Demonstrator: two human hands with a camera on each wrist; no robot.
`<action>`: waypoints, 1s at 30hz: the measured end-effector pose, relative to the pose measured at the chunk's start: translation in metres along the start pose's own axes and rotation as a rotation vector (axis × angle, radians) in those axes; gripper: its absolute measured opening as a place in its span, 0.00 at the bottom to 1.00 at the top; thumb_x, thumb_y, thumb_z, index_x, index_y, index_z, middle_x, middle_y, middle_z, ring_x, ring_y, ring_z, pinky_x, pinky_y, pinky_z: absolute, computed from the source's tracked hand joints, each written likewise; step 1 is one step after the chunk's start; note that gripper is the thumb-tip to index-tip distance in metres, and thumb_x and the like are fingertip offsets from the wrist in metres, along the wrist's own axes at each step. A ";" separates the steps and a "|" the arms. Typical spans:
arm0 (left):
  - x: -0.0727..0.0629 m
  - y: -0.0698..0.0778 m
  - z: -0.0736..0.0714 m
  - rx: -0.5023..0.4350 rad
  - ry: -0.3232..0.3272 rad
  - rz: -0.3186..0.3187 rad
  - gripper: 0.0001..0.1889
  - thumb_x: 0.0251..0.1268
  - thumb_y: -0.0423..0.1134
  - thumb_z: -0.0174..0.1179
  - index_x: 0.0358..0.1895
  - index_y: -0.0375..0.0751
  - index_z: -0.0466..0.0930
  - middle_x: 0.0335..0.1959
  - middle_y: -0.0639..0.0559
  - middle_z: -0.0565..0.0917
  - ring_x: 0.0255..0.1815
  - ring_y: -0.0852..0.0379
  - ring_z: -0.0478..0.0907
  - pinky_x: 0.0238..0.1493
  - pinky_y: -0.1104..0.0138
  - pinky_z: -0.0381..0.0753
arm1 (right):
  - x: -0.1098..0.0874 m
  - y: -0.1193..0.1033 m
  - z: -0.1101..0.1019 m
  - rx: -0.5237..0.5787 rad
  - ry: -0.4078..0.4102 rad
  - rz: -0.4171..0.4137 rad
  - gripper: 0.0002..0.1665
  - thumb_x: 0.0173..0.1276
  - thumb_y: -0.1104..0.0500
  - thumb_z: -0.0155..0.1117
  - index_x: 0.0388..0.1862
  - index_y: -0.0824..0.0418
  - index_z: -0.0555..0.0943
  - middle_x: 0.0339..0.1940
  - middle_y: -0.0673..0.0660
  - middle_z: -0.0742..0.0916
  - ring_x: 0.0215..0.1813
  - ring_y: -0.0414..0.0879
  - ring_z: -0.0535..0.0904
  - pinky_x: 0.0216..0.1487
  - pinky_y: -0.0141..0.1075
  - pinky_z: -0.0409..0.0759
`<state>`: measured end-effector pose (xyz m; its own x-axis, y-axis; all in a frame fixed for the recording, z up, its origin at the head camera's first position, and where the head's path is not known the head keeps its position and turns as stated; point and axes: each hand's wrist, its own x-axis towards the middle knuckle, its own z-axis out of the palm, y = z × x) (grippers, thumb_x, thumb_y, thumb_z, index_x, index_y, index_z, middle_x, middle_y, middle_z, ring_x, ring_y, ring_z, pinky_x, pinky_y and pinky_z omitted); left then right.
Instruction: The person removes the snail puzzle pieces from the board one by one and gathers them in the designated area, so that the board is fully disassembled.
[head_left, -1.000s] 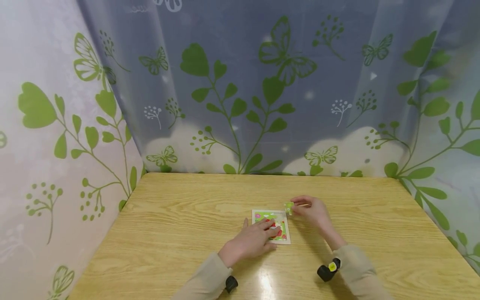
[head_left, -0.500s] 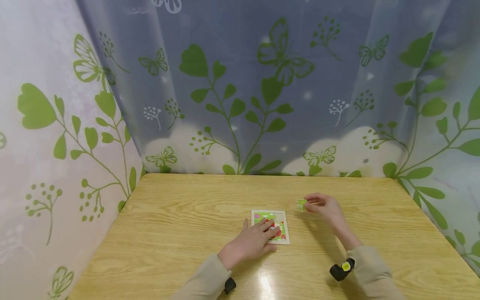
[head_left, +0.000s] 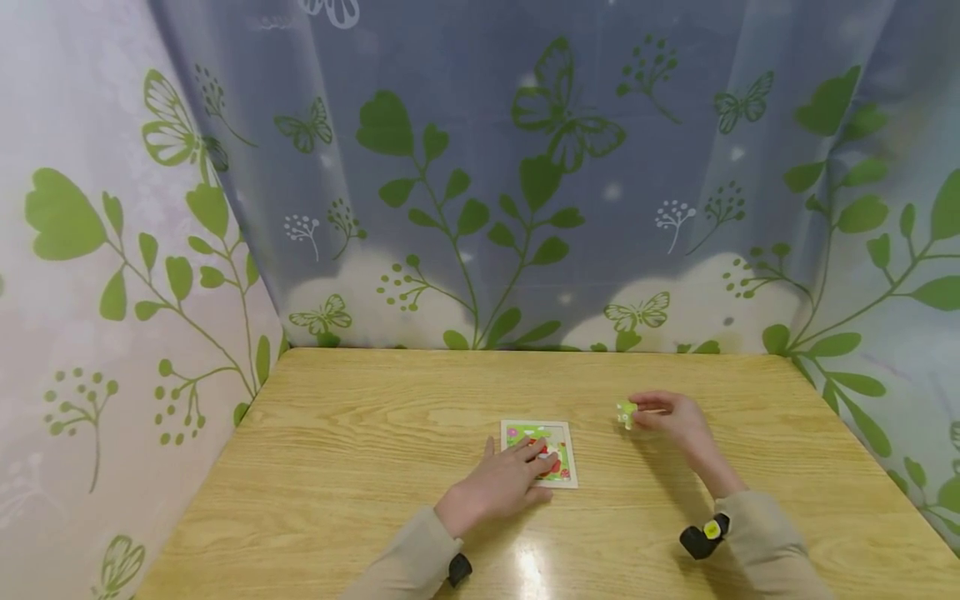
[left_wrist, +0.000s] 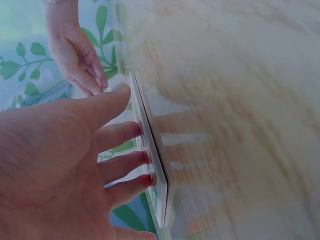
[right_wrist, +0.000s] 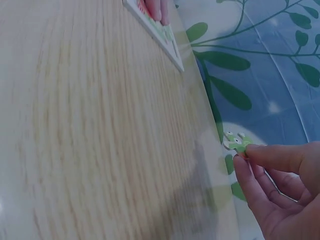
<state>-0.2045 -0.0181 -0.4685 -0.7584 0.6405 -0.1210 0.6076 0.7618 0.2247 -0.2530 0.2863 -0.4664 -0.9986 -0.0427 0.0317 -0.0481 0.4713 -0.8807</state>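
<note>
A small framed jigsaw puzzle (head_left: 573,467) with a pale border and a green and red picture lies flat on the table. My left hand (head_left: 504,481) rests on it with fingers spread, and in the left wrist view the fingertips (left_wrist: 145,157) press on its face. The hand covers part of the picture; a pale gap shows at its upper right corner. Off to the right, my right hand (head_left: 678,425) pinches a green puzzle piece (right_wrist: 235,141) between thumb and fingertips, held above the table and apart from the frame.
The wooden table (head_left: 360,433) reaches back to a blue curtain (head_left: 480,167) printed with green leaves and butterflies. Similar printed cloth (head_left: 90,333) hangs at the left, and more at the right. A black wrist camera (head_left: 701,542) is strapped at the right sleeve.
My right hand has moved to the right with the puzzle piece, from the frame's upper right corner to well away from it. The left hand stays on the puzzle.
</note>
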 end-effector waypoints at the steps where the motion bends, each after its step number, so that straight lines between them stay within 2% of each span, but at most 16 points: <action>1: 0.000 0.000 -0.001 0.000 -0.003 -0.002 0.30 0.75 0.57 0.55 0.77 0.56 0.66 0.80 0.54 0.62 0.81 0.52 0.56 0.73 0.34 0.58 | 0.000 0.001 -0.001 -0.013 0.001 0.006 0.23 0.69 0.65 0.69 0.59 0.77 0.79 0.48 0.70 0.88 0.38 0.38 0.85 0.41 0.29 0.84; 12: -0.001 -0.001 -0.003 -0.007 -0.002 0.015 0.30 0.76 0.56 0.54 0.77 0.55 0.66 0.80 0.53 0.62 0.81 0.51 0.57 0.72 0.33 0.58 | 0.009 0.008 0.004 -0.134 -0.024 0.063 0.21 0.63 0.67 0.74 0.53 0.76 0.82 0.44 0.69 0.89 0.42 0.51 0.86 0.33 0.32 0.81; 19: -0.001 -0.003 0.000 0.002 -0.001 0.035 0.30 0.76 0.57 0.53 0.77 0.54 0.66 0.80 0.53 0.61 0.81 0.51 0.57 0.72 0.33 0.59 | 0.014 0.007 0.009 -0.278 -0.030 0.060 0.18 0.61 0.64 0.76 0.48 0.72 0.85 0.41 0.66 0.89 0.45 0.58 0.86 0.33 0.35 0.80; 24: -0.001 -0.003 0.000 -0.010 -0.003 0.030 0.30 0.76 0.57 0.53 0.77 0.55 0.66 0.80 0.53 0.61 0.81 0.51 0.56 0.72 0.33 0.59 | 0.017 0.004 0.011 -0.340 -0.037 0.061 0.17 0.62 0.63 0.75 0.48 0.70 0.86 0.42 0.65 0.89 0.46 0.59 0.85 0.39 0.40 0.81; 30: 0.000 -0.004 0.000 -0.005 -0.010 0.027 0.30 0.76 0.57 0.53 0.77 0.56 0.66 0.80 0.53 0.61 0.81 0.52 0.56 0.71 0.33 0.59 | 0.019 0.003 0.012 -0.348 -0.046 0.078 0.17 0.62 0.63 0.74 0.48 0.71 0.85 0.41 0.65 0.89 0.44 0.57 0.85 0.35 0.35 0.80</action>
<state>-0.2066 -0.0208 -0.4695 -0.7390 0.6621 -0.1244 0.6269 0.7434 0.2329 -0.2714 0.2758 -0.4741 -0.9979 -0.0307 -0.0571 0.0151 0.7460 -0.6658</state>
